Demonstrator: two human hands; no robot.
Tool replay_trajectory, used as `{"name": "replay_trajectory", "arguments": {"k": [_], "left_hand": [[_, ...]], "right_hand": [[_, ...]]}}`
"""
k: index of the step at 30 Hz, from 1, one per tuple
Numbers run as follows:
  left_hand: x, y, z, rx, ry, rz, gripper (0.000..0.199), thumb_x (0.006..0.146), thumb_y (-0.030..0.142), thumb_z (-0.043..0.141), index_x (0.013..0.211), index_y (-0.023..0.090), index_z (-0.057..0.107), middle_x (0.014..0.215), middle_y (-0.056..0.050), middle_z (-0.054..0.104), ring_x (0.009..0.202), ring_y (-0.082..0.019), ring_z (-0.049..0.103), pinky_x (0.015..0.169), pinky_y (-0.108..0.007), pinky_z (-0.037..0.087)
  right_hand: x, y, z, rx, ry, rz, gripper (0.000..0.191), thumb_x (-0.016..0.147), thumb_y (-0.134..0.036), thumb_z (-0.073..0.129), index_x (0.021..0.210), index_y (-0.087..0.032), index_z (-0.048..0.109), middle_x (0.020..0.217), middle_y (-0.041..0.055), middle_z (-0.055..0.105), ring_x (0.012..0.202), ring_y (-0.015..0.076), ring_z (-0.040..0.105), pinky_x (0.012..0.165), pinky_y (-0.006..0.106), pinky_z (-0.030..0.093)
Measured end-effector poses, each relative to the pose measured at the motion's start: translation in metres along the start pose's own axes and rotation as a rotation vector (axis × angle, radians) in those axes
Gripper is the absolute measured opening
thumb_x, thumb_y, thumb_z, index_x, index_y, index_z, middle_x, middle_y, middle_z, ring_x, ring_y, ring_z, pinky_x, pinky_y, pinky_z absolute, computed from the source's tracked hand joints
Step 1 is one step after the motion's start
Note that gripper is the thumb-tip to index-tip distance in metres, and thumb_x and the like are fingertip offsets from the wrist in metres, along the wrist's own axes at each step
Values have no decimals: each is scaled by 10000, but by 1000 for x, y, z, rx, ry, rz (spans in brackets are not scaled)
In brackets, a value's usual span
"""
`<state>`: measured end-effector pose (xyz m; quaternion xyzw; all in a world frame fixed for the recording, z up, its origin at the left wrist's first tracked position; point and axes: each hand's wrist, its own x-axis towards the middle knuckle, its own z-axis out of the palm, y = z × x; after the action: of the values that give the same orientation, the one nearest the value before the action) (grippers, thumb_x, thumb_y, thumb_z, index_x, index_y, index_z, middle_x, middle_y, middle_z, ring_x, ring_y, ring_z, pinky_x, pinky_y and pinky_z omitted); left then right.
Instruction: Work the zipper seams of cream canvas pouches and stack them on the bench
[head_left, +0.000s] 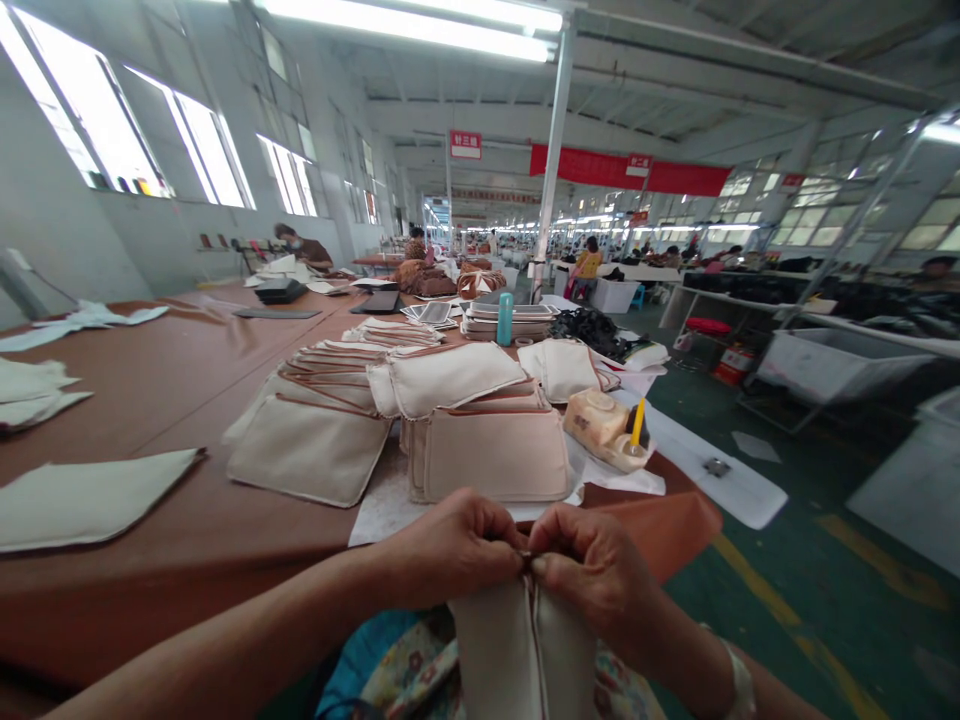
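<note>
Left hand [450, 548] and right hand [592, 585] are pinching the top seam of one cream canvas pouch [495, 650], the grip pressed together on it, pouch hanging over floral cloth [397, 670]; three piles of piped pouches [487, 460] are lying ahead on the brown-covered counter [150, 540]; one teal bottle [505, 318] is standing beyond them; green floor [825, 590] is showing at right; one co-worker [300, 248] is sitting beneath the left windows [206, 150].
</note>
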<state>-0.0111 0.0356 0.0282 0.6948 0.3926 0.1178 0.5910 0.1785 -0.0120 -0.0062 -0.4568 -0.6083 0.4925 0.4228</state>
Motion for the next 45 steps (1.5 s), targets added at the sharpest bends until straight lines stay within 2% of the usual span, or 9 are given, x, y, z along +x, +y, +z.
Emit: {"name": "replay_trajectory", "arguments": {"k": [7,15,18,21,25,32,38,42,45], "left_hand": [[-1,-8,3,-431,59,-53,235,705,356,706,676,123,712,632,-25,578,564,-120,451,469,-211,273],[-1,-13,-1,-401,-190,-39,459,685,519,824,735,90,668,706,-23,560,583,-93,412,541,-222,307],[-3,-11,-3,-343,-237,45,438,739,512,790,759,92,667,745,-15,548,633,-95,400,561,-210,293],[-5,-8,-5,-215,-254,142,422,821,512,720,797,97,650,712,16,494,632,-84,354,549,-195,257],[-7,-3,-7,-92,-249,241,422,862,514,671,814,99,613,708,22,473,642,-90,359,534,-189,253],[-13,7,0,-122,-199,304,381,851,463,701,773,98,625,713,8,518,649,-98,400,556,-191,293],[-12,-2,12,-502,-239,266,428,727,488,813,690,109,616,700,-24,569,615,-104,441,562,-201,331],[-10,-5,-1,-503,-236,127,651,784,714,628,879,77,723,810,-104,660,614,-138,513,539,-220,362],[-12,3,-11,-363,-233,64,702,839,750,512,838,80,722,721,-57,618,564,-115,458,516,-215,336]], "right_hand": [[-14,-4,1,-25,-46,-338,71,874,-156,557,864,-184,621,785,12,605,697,145,523,627,237,420],[-18,0,-5,-363,-38,-653,167,870,-70,501,892,-219,572,743,-3,510,669,147,486,595,249,356],[-22,2,-7,-321,-31,-574,123,864,-96,540,875,-219,539,743,-14,515,651,138,465,596,249,352],[-24,-1,-12,-122,-85,-306,79,888,-244,587,938,-208,538,772,-15,505,650,137,437,581,244,353],[-18,-14,-20,24,-187,-71,364,1028,-446,365,942,-165,581,775,8,503,668,141,425,595,258,352],[-7,-23,-24,-9,-435,-112,420,958,-513,537,733,-159,508,743,-7,423,656,119,349,559,252,268],[-12,-2,-16,186,-388,-187,397,944,-451,589,691,-164,485,704,-14,416,656,117,356,570,250,257],[-15,4,-18,253,-327,-167,365,949,-435,591,720,-163,507,716,-12,433,645,114,345,551,247,244],[-16,2,-23,179,-306,-173,357,955,-421,588,722,-161,516,687,-22,420,617,106,326,529,245,226]]}}
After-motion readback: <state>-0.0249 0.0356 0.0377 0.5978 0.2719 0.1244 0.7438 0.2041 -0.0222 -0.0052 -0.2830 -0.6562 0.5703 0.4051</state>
